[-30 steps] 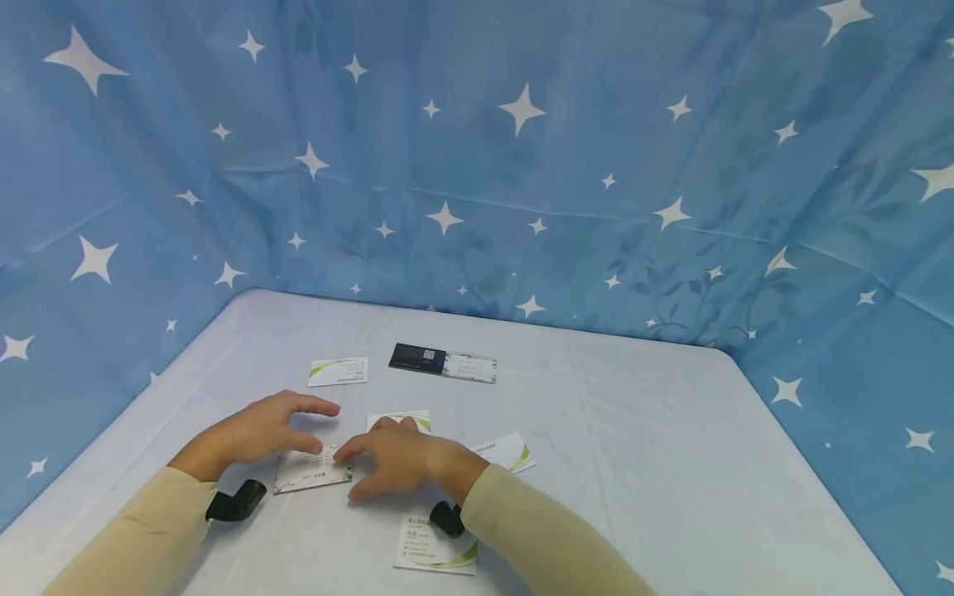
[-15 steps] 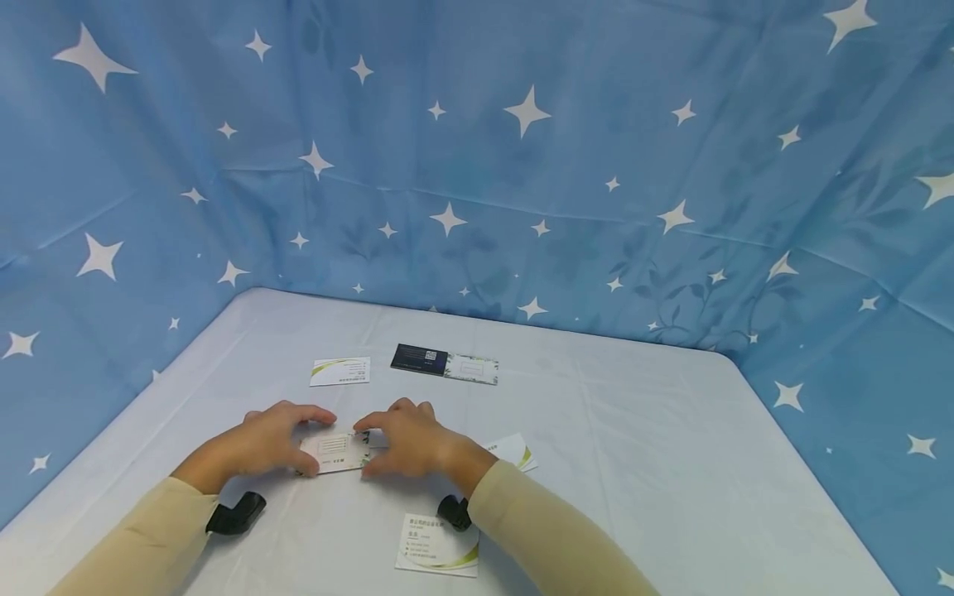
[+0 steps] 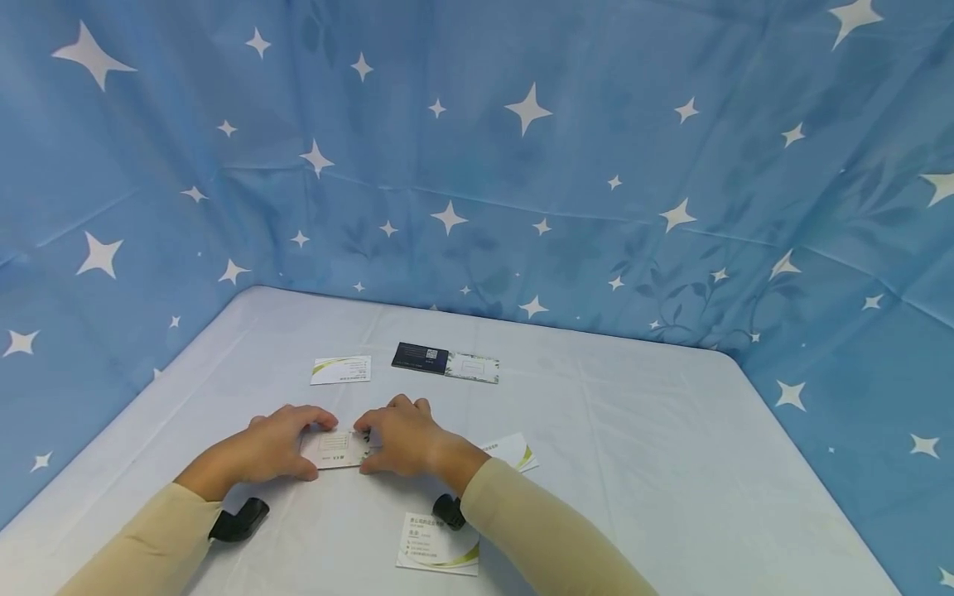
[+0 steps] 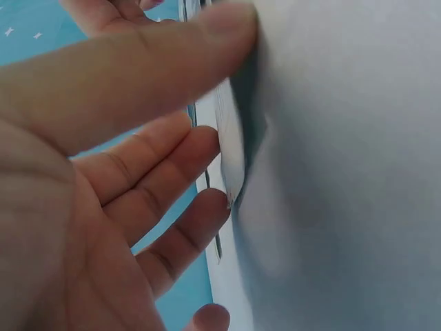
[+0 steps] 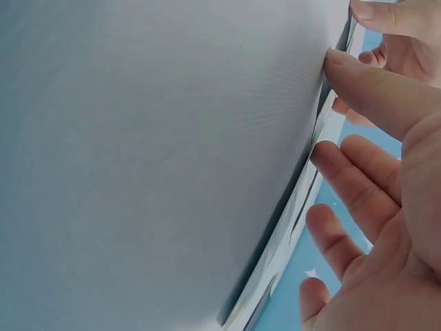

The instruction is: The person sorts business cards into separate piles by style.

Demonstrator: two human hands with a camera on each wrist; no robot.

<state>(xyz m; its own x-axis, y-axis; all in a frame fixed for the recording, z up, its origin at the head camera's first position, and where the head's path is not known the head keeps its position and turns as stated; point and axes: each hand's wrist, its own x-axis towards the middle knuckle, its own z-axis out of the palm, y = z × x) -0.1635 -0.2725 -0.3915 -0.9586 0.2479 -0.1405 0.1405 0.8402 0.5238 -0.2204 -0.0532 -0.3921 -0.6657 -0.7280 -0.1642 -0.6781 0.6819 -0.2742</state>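
Observation:
A white business card (image 3: 335, 448) with a leafy border lies flat on the table between my hands in the head view. My left hand (image 3: 270, 447) pinches its left end, thumb at the near edge and index finger at the far edge. My right hand (image 3: 408, 439) holds the right end in the same way. Several pale edges (image 4: 231, 148) show by the left fingertips in the left wrist view; whether they form one stack is unclear. White cards with a green stripe (image 3: 513, 451) stick out beyond the right hand, partly hidden by it.
A white, green-striped card (image 3: 340, 370) lies farther back. Beside it, a dark card (image 3: 420, 358) touches a leaf-bordered card (image 3: 473, 367). Nearer me lies another green-striped card (image 3: 437, 544), partly under the right sleeve. A blue star curtain (image 3: 477, 165) hangs behind the white table (image 3: 641, 463).
The leaf-bordered card has moved away from me and to the right. Both hands have come in on its ends. A striped card seen behind the right hand earlier is now hidden.

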